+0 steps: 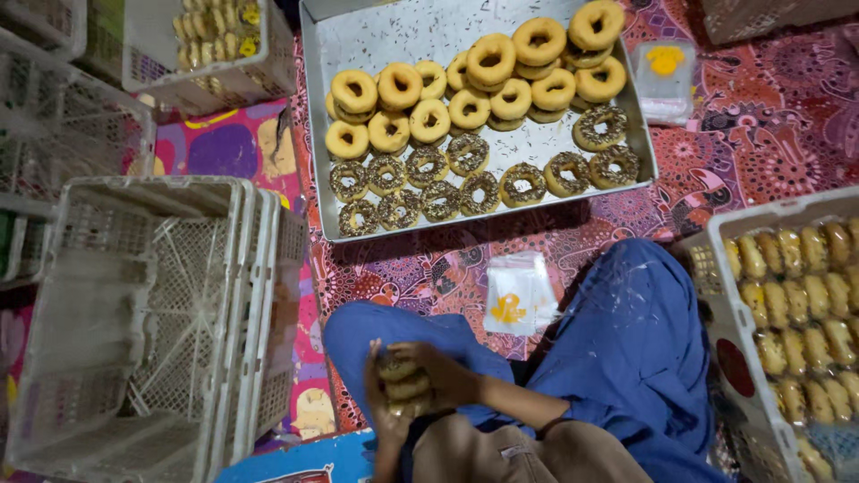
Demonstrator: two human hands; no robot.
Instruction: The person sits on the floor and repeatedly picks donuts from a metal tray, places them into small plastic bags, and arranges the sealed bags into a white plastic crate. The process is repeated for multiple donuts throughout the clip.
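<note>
Both hands low in frame: left hand (385, 407) and right hand (438, 371) clamped together around stacked sprinkled doughnuts (403, 380). Doughnut tray (376, 36) sits top centre.

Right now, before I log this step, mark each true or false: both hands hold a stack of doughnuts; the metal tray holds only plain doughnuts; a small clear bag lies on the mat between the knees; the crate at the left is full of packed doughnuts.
1. Both hands, left hand and right hand, hold a stack of doughnuts: true.
2. The metal tray holds only plain doughnuts: false; its near rows are chocolate-sprinkled.
3. A small clear bag lies between the knees: true.
4. The left crate is full: false; it holds nothing; the right crate holds packed doughnuts.
</note>
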